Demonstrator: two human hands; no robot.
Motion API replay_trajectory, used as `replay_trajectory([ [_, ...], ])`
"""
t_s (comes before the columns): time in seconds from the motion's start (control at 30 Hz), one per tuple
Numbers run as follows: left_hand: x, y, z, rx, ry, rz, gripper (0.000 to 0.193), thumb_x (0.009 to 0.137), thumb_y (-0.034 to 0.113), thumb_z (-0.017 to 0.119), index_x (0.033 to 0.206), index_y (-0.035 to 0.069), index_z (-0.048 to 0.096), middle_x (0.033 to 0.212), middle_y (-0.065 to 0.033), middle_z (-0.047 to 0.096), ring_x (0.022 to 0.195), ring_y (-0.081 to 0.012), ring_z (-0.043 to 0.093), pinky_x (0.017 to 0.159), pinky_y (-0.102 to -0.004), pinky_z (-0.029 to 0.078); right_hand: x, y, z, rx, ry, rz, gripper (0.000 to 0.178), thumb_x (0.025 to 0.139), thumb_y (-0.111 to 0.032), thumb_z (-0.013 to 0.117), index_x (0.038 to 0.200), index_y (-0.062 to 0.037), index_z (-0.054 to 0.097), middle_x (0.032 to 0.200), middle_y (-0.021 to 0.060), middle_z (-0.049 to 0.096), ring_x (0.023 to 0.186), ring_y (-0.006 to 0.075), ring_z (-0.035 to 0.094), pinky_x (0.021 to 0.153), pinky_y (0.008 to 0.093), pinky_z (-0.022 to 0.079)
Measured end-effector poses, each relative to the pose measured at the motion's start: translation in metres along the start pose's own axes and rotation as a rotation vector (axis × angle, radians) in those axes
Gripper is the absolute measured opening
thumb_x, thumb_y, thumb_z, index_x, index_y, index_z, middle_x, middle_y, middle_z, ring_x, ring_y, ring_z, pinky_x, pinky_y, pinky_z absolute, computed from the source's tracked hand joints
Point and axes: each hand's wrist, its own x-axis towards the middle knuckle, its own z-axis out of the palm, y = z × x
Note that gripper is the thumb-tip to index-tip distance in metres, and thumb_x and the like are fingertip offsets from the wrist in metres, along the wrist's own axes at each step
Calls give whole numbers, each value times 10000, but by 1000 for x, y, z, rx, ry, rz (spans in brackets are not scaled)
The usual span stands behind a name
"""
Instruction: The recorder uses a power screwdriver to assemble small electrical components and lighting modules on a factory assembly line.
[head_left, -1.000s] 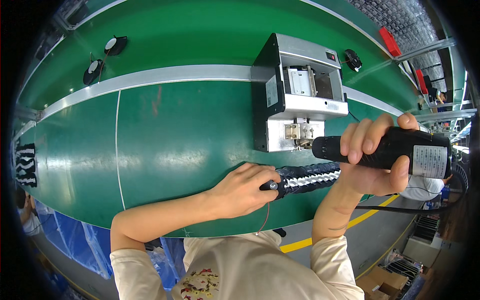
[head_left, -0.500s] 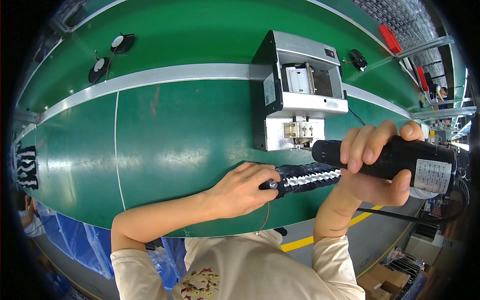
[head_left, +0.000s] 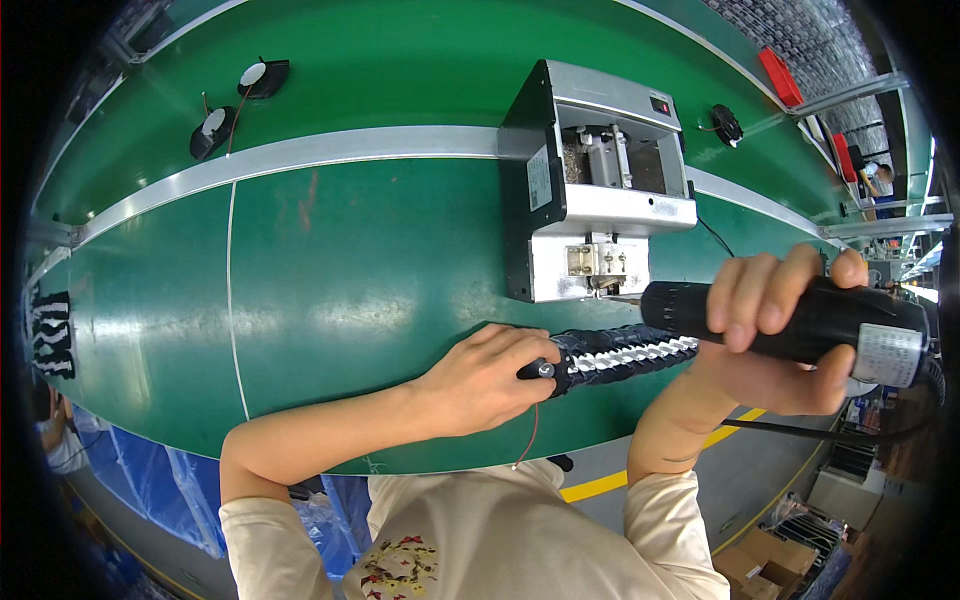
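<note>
My right hand [head_left: 775, 320] is closed around a black electric screwdriver [head_left: 800, 312], held level above the bench. The driver's thin bit points left, by the front outlet of the metal screw feeder [head_left: 612, 205]; whether a screw is on it, I cannot tell. On the bench, my left hand [head_left: 492, 375] has its fingers bent over a small black part [head_left: 540, 369] with a round metal-looking spot on top. A red wire [head_left: 530, 438] hangs from that part. Right beside it lies a row of black pieces with white strips [head_left: 630, 355], partly hidden by the screwdriver.
Beyond a metal rail runs a green belt with black wired parts [head_left: 263, 78] at the left and another black part [head_left: 726, 125] at the right. Black-and-white pieces [head_left: 53, 335] lie at the bench's far left edge. The screwdriver's black cord [head_left: 800, 435] loops at the right.
My right hand has moved slightly right with the screwdriver, away from the feeder. The parts on the belt have shifted right. The piece inside the feeder has changed position. My left hand stays put.
</note>
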Motion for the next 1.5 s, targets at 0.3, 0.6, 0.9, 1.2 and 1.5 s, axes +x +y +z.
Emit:
replay_trajectory([
  [0.3, 1, 2, -1, 21, 0, 2, 210, 743, 110, 768, 944, 127, 710, 1143, -61, 588, 1137, -273, 612, 889, -405, 502, 44, -25, -30, 72, 57, -198, 531, 910, -474, 519, 1237, -56, 520, 801, 53, 524, 588, 150, 498, 568, 327, 413],
  [0.6, 1, 7, -4, 4, 5, 11, 175, 741, 105, 729, 909, 98, 680, 1160, -77, 560, 1140, -273, 583, 927, -405, 486, 41, -28, -34, -166, 96, -370, 572, 921, -459, 499, 1319, -48, 485, 849, 77, 556, 634, 180, 514, 594, 343, 404],
  [0.9, -4, 11, -12, 24, -1, 6, 219, 746, 118, 766, 957, 133, 710, 1156, -62, 588, 1144, -280, 607, 896, -406, 501, 3, -16, 15, -54, 21, -123, 642, 945, -416, 571, 1426, -39, 376, 836, 98, 521, 604, 193, 524, 552, 364, 433],
  [1.2, -8, 15, -17, 28, 17, 9, 207, 747, 119, 766, 944, 127, 705, 1145, -67, 588, 1138, -287, 610, 895, -409, 507, 4, -2, 17, -28, -4, 3, 580, 913, -355, 632, 1330, -24, 402, 783, 130, 550, 591, 220, 568, 559, 380, 488],
  [1.5, -14, 21, -26, 26, 24, 24, 196, 749, 119, 765, 936, 124, 704, 1142, -68, 589, 1128, -289, 614, 893, -413, 508, 4, -5, 32, -55, -10, 39, 584, 911, -347, 635, 1343, -25, 409, 790, 124, 559, 589, 222, 573, 563, 377, 486],
])
